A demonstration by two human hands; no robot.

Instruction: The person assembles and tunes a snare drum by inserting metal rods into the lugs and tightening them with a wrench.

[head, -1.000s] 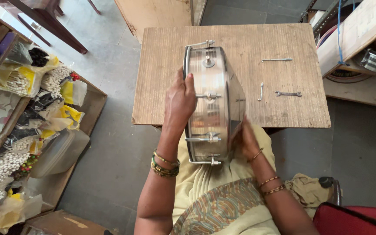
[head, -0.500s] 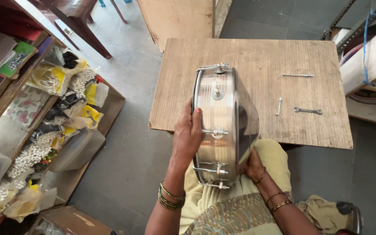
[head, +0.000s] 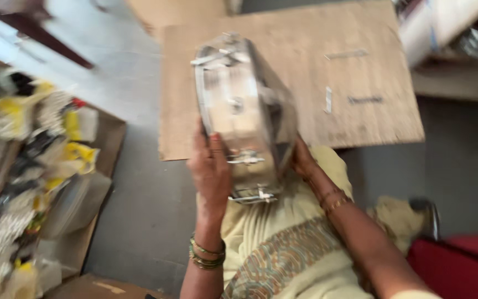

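A shiny metal drum shell [head: 243, 113] with tension lugs around its rim stands on edge over my lap, tilted, in front of a low wooden board [head: 360, 61]. My left hand [head: 211, 169] is pressed flat against its near metal side, fingers up. My right hand [head: 302, 160] holds the far side from below and is mostly hidden behind the drum. The picture is blurred by motion.
A few small metal tools [head: 327, 99] lie on the board to the right of the drum. At the left, an open cardboard box [head: 40, 166] holds several plastic bags of small parts. A red bag [head: 460, 260] sits at the lower right on the grey floor.
The view has swung, so the drum and board now sit further right and tilted. Both hands keep the same hold on the drum, which has leaned a little to the left.
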